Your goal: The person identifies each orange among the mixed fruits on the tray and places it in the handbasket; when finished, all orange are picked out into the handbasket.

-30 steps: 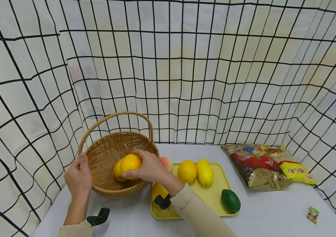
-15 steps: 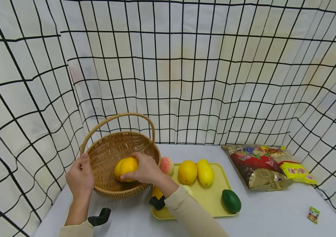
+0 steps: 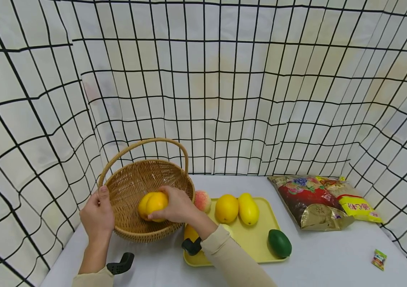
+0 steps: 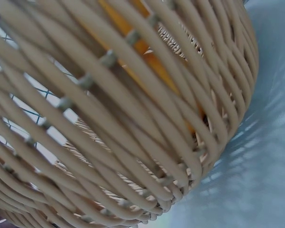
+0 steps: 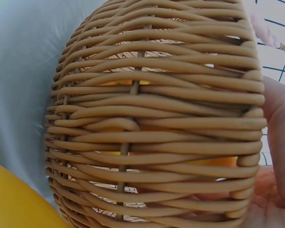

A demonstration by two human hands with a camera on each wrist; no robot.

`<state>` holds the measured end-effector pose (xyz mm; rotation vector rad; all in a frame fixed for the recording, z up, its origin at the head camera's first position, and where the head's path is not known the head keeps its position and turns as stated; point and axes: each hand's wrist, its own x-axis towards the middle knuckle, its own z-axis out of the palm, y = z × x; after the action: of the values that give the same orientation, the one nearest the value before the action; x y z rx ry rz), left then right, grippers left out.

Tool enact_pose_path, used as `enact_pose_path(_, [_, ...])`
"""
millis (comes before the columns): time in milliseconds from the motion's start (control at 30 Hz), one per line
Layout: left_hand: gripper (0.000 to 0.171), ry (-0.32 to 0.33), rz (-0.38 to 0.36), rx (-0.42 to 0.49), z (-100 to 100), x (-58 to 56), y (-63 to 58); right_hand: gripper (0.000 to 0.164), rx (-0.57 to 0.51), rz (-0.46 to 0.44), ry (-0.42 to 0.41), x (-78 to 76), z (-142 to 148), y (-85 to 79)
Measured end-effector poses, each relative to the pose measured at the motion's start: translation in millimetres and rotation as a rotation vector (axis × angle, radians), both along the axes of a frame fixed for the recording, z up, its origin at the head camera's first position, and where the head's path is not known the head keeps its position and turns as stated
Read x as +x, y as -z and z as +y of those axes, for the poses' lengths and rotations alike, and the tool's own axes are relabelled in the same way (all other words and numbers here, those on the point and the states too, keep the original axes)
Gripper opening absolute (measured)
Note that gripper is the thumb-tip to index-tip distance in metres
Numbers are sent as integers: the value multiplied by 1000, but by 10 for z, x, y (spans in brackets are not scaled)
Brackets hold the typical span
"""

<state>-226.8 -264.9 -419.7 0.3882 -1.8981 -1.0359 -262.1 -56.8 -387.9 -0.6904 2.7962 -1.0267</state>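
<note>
My left hand (image 3: 97, 213) holds the left side of the wicker basket (image 3: 128, 183) at the foot of its arched handle. The basket tilts so its mouth faces me. Inside it, my right hand (image 3: 178, 205) grips an orange (image 3: 157, 203), thumb below and fingers over the top. A second yellow-orange fruit (image 3: 143, 208) lies against it on the left, partly hidden. In the right wrist view, wicker weave (image 5: 156, 109) covers most of the held fruit, and part of the right hand (image 5: 278, 128) shows past the rim. The left wrist view shows orange colour through the weave (image 4: 133, 104).
A yellow tray (image 3: 261, 243) right of the basket carries an orange (image 3: 226, 208), a long yellow fruit (image 3: 248, 209) and a dark green fruit (image 3: 279, 243). A peach (image 3: 202, 201) sits by the basket rim. Food bags (image 3: 315, 203) lie back right; a small packet (image 3: 379, 260) lies front right.
Since a second ago my right hand has moved slightly left and down with the orange, deeper in the basket. The basket and left hand have shifted slightly right. Over the last half second little differs.
</note>
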Motion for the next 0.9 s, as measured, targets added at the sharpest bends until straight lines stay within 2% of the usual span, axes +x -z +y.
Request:
enact_pose_path(333, [61,4,-7,-17,-3,-1,9,77,-42,-27,-35,30,44,-27])
enact_pose_path(700, [60,0,-20,-13,-14,-4,28,57,-288,-12,6,73,87,17])
enact_pose_path(900, [59,13,-18,-17,-39,1,24,50,-435,39,-24,169,187,42])
